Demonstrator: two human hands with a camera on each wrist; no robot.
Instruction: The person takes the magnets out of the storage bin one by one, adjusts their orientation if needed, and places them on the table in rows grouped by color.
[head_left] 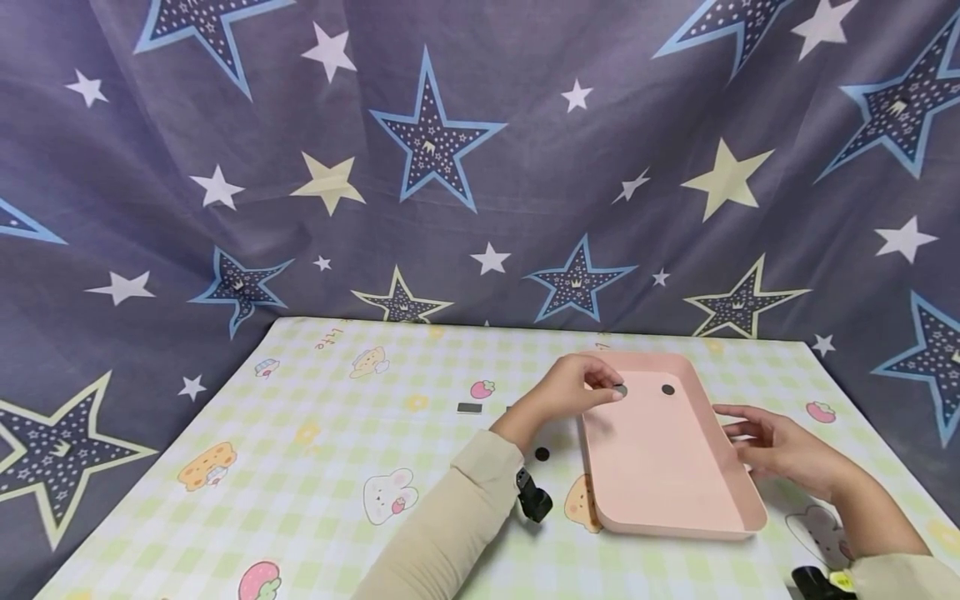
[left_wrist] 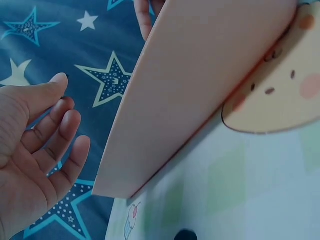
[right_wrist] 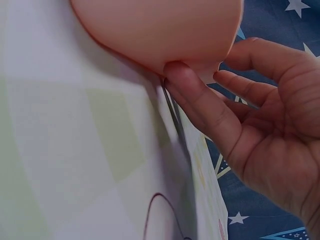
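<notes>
My left hand (head_left: 573, 387) pinches a small dark disc (head_left: 620, 389) between thumb and fingertips, over the far left part of a pink tray (head_left: 675, 487). The left wrist view shows the same hand (left_wrist: 45, 135) beside the tray's outer wall (left_wrist: 165, 100), with only a dark sliver at the thumb tip. Inside the tray, near its far end, lies another black disc (head_left: 667, 389). Along the tray's right side, my right hand (head_left: 787, 450) touches the outer wall with loosely bent fingers. Its thumb (right_wrist: 200, 102) rests against the wall low down in the right wrist view.
A black disc (head_left: 542, 454) lies on the checked tablecloth (head_left: 300, 492) left of the tray. Farther back is a dark rectangular piece (head_left: 469, 408); a similar one (head_left: 511, 408) is partly hidden by my left wrist. A star-patterned curtain (head_left: 525, 208) hangs behind the table.
</notes>
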